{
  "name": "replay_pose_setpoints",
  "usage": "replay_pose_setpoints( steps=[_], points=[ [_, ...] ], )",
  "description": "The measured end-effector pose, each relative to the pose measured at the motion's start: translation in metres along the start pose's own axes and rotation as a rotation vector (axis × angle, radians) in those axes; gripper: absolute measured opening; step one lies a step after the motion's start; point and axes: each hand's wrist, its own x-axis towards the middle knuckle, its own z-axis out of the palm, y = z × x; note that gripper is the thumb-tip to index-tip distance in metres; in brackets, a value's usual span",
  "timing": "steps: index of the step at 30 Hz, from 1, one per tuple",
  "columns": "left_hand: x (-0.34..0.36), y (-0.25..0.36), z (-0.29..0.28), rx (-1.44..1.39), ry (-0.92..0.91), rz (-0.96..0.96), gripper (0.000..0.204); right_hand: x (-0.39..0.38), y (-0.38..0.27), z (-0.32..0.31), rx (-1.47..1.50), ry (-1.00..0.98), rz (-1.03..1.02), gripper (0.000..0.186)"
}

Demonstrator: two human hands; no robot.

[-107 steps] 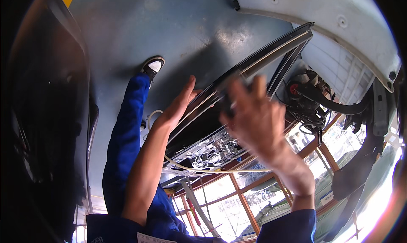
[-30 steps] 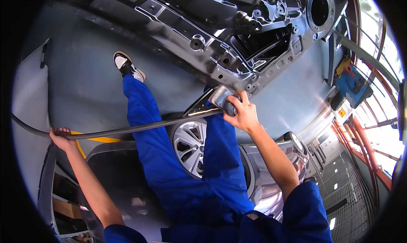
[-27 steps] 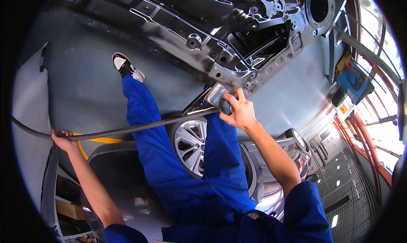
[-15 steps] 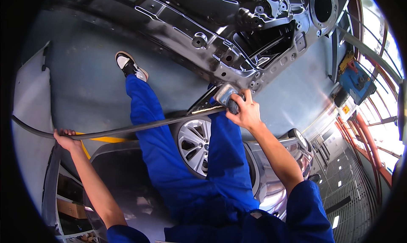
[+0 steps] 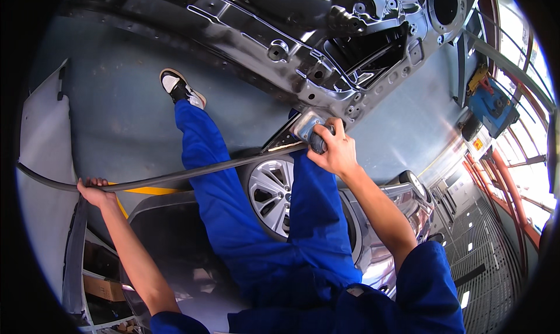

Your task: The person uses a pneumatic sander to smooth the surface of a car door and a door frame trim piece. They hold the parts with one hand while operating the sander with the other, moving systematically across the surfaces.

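Observation:
In my right hand is a hand-held sander with a grey, flat rectangular head. My fingers wrap round its dark rounded grip. The sander sits at the lower corner of a bare metal car body panel; whether its pad touches the metal I cannot tell. A thick dark hose runs left from the sander across my legs to my left hand. My left fingers curl round this hose and hold it off to the side. Part of the grip hides behind my right fingers.
Behind my legs stands a dark car with a silver wheel. A pale panel leans at the far left. A blue machine and large windows are at the right. My shoe rests on the grey floor.
The sander and my right hand have shifted slightly left and up relative to the metal panel. My left hand keeps its hold on the hose.

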Motion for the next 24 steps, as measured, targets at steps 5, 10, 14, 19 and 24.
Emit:
replay_pose_setpoints(
  steps=[5, 10, 14, 19, 24],
  points=[
    [-0.010, 0.003, 0.008, -0.001, 0.025, 0.016, 0.033, -0.012, -0.020, 0.013, 0.001, 0.049, -0.025, 0.051],
    [-0.003, -0.001, 0.004, -0.006, 0.024, -0.014, 0.033, 0.006, -0.044, 0.008, -0.028, -0.092, -0.169, 0.056],
    [-0.008, -0.001, 0.008, -0.008, 0.040, 0.000, 0.032, 0.009, -0.011, -0.009, -0.155, -0.177, -0.359, 0.059],
    [-0.003, 0.001, 0.005, -0.004, 0.001, -0.002, 0.033, 0.021, -0.050, 0.006, -0.095, -0.140, -0.457, 0.059],
    [-0.007, 0.000, 0.005, 0.000, 0.030, -0.003, 0.033, 0.028, -0.022, -0.009, -0.144, -0.106, -0.339, 0.059]
  ],
)
